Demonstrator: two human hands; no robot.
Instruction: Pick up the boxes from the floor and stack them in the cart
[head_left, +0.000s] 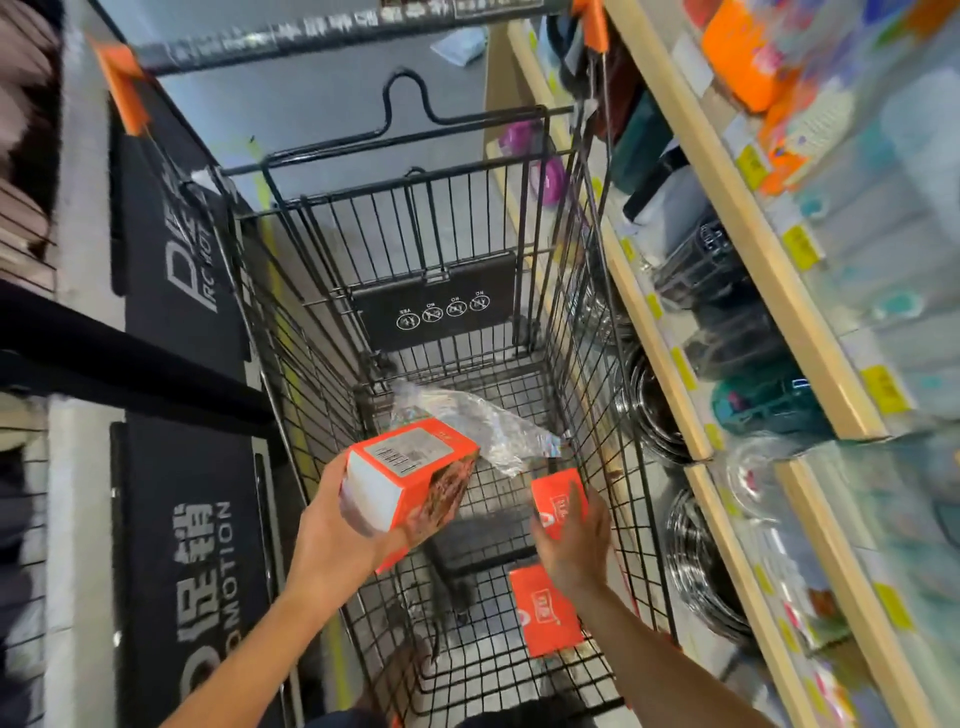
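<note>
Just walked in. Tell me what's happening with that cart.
A person is loading orange boxes into a black wire shopping cart in a shop aisle, beside product shelves. The left hand grips an orange and white box above the basket. The right hand, fingers straight, reaches to an orange box near the cart's right wall. Another orange box already lies on the cart floor, closer to the person, and a crumpled clear plastic wrapper lies further in.

Three orange boxes (410, 478) (558, 501) (545, 610), one cart (322, 332), one plastic wrapper (483, 421) and two hands (337, 540) (574, 545) are counted.
</note>
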